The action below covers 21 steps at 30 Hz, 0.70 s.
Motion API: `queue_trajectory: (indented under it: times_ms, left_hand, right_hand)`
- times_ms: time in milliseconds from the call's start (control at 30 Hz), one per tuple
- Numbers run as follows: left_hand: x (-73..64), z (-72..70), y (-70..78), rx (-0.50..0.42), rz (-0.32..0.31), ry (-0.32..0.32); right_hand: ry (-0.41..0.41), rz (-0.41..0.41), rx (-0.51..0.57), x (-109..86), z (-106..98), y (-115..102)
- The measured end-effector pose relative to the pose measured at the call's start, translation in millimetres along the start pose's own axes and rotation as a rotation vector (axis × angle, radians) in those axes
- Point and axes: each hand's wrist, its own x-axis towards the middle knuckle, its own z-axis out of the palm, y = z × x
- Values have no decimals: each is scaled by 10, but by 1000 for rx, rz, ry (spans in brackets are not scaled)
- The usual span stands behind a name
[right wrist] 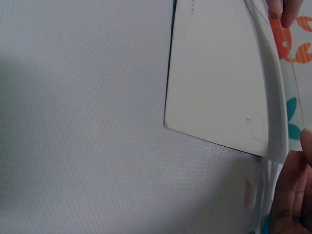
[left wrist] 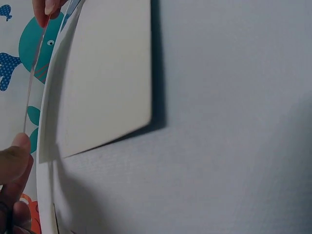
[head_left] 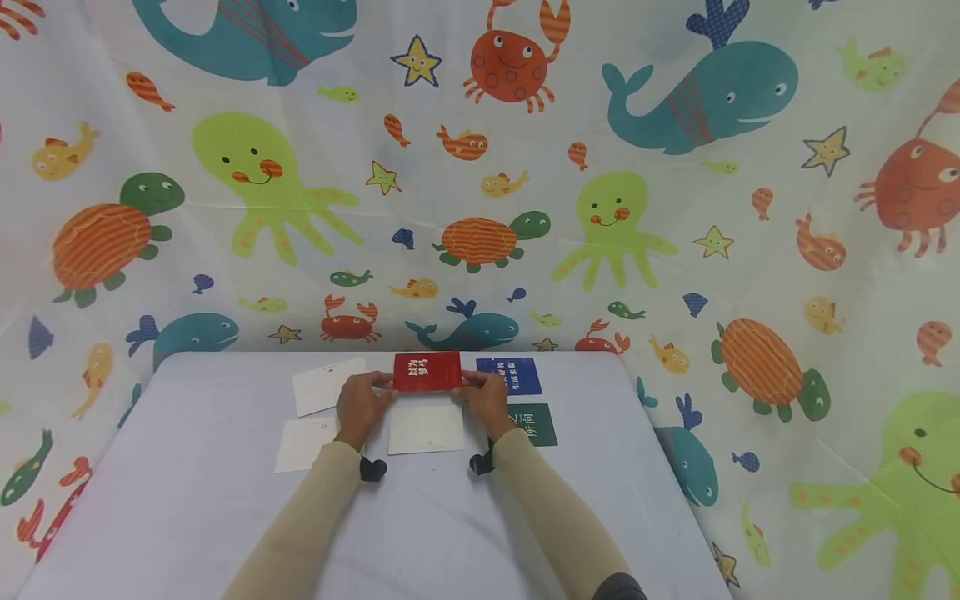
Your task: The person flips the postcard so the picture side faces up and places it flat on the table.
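A red card (head_left: pixel 427 372) with white characters is held up at the far middle of the table. My left hand (head_left: pixel 363 407) pinches its left edge and my right hand (head_left: pixel 486 402) pinches its right edge. In both wrist views the card shows nearly edge-on between the two hands. Just in front of it lies a white card (head_left: pixel 426 429), blank side up apart from small print. To the right, a blue card (head_left: pixel 517 375) and a green card (head_left: pixel 536 424) lie partly behind my right hand and wrist.
Two more pale cards lie on the left, an upper card (head_left: pixel 318 387) and a lower card (head_left: pixel 302 445), both partly hidden by my left hand and arm. The white table (head_left: pixel 187 500) ends at a curtain (head_left: pixel 480 167) printed with sea animals.
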Motion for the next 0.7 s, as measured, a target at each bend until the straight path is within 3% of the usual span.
queue_trajectory:
  times_ms: [367,700]
  left_hand:
    - [25,45,-47,45,-32,-26]
    - [102,63,-85,65,-13,-25]
  right_hand:
    - [42,34,-22,-5,80,22]
    - [62,22,-23,27,139,29]
